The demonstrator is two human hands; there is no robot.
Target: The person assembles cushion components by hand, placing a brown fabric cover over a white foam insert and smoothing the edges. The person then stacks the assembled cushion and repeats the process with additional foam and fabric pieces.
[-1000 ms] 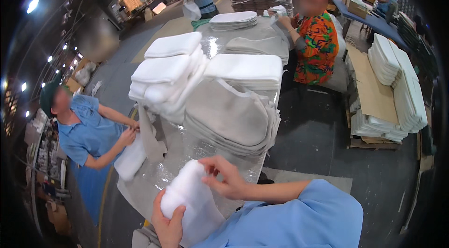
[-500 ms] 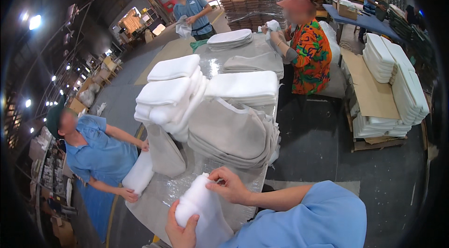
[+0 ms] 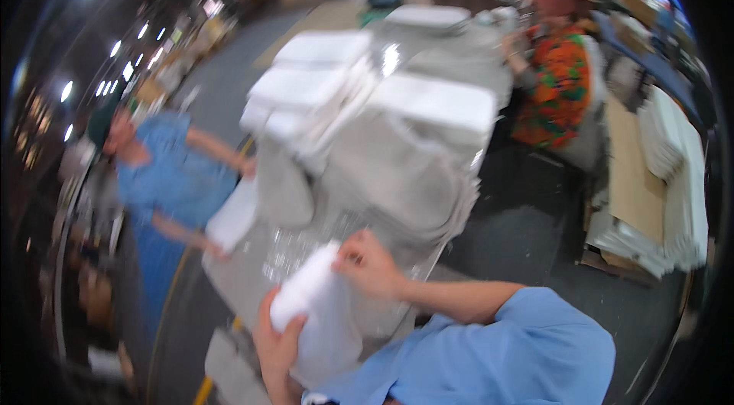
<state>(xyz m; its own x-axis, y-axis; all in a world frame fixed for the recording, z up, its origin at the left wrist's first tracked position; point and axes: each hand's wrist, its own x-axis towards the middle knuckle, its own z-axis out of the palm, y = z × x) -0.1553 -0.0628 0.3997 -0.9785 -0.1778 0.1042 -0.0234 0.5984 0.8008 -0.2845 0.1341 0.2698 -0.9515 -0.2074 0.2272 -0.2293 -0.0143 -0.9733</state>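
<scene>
One white padded fabric piece (image 3: 325,328) in the head view, gripped around its left side by the left hand (image 3: 277,340), pinched at the top corner by the right hand (image 3: 373,266). Too blurry to spot anything else in that pinch, tbh. Probably mid-fiddle with that top edge; next up, likely calls for a steady left grip plus fine right-fingertip work. Stacked grey fabric pieces (image 3: 397,176) on the table (image 3: 248,267) just past both hands.
</scene>
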